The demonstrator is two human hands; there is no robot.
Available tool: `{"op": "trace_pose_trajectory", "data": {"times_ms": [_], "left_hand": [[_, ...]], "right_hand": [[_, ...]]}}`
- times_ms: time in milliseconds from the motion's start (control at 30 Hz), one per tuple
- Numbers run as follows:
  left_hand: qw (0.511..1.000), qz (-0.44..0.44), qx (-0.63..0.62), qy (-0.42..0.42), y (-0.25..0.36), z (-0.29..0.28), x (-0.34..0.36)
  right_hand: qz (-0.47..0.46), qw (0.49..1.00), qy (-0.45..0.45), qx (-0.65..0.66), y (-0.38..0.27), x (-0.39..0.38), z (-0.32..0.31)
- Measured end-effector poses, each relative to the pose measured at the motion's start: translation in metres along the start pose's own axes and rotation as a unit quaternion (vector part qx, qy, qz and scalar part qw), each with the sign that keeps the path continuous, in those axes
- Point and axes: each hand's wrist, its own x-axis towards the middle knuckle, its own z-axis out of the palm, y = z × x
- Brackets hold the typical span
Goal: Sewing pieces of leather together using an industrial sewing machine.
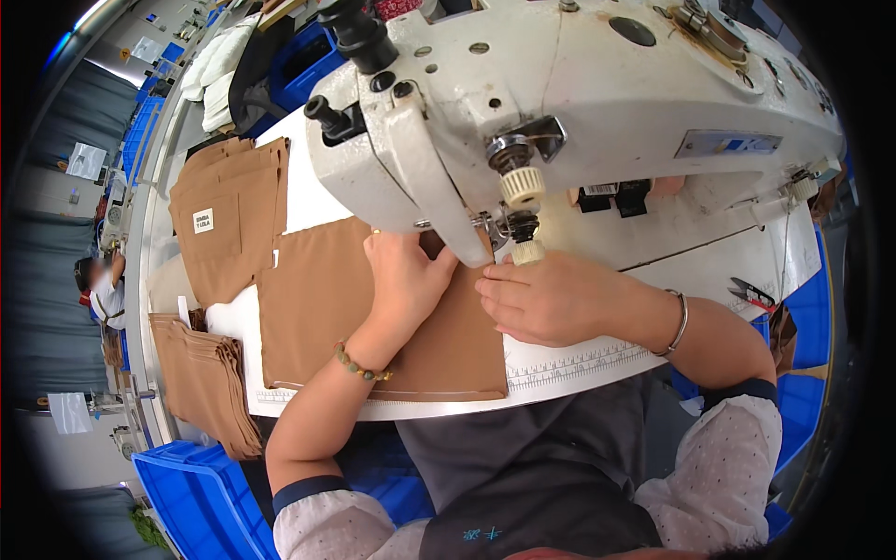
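A white sewing machine (pixel 597 84) stands over a flat brown fabric panel (pixel 317 308) on the white table. My left hand (pixel 406 280) rests on the panel just left of the needle area, fingers bent and closed on the cloth beside a small darker brown patch (pixel 431 244). Across from it, my right hand (pixel 551 297) has its fingers pressed together at the panel's right edge, by the presser foot area. The machine head and my fingers hide the needle and the exact grip.
Brown pieces (pixel 219 224) with a white label lie to the left, above a folded stack (pixel 201 373) at the table edge. Thread snips (pixel 751 293) lie at the right. A ruler strip (pixel 579 362) runs along the front edge. Blue crates (pixel 201 495) stand below. Another person (pixel 107 289) sits far left.
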Motion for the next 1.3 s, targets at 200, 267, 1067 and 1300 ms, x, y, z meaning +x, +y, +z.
{"op": "trace_pose_trajectory", "data": {"times_ms": [200, 267, 1067, 1300], "left_hand": [[0.996, 0.059, -0.018, 0.06, -0.002, 0.003, 0.005], [0.999, 0.016, -0.003, 0.033, 0.005, -0.002, 0.005], [0.94, 0.297, 0.115, -0.123, 0.052, -0.064, -0.111], [0.967, 0.237, 0.074, -0.058, 0.053, -0.066, -0.118]], "right_hand": [[-0.008, 1.0, -0.014, 0.004, 0.005, 0.002, -0.002], [0.013, 0.999, -0.032, 0.014, 0.005, 0.0, -0.004], [0.094, 0.989, -0.055, 0.096, -0.044, -0.011, -0.023], [0.077, 0.995, 0.017, 0.055, -0.058, -0.008, -0.011]]}}
